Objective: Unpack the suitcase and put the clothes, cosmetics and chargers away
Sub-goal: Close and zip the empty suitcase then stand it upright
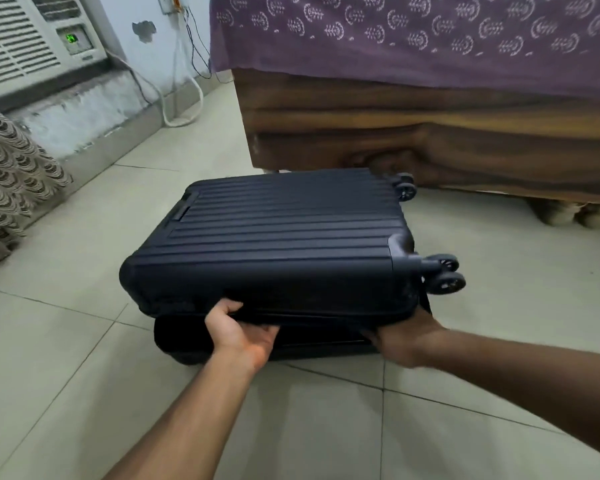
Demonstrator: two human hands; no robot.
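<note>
A dark navy hard-shell suitcase (278, 244) lies flat on the tiled floor in front of the bed, its wheels (445, 275) pointing right. Its ribbed upper half is raised a little off the lower half (291, 341), leaving a dark gap along the near edge. My left hand (241, 332) grips the near edge of the upper half, thumb on top and fingers underneath. My right hand (400, 339) holds the same edge near the right corner, its fingers hidden under the shell. The contents are hidden inside.
A wooden bed (430, 133) with a purple patterned sheet (413, 32) stands just behind the suitcase. An air conditioner unit (32, 46) sits at the far left with cables (184, 98) along the wall. A patterned cloth (11, 174) hangs at the left edge.
</note>
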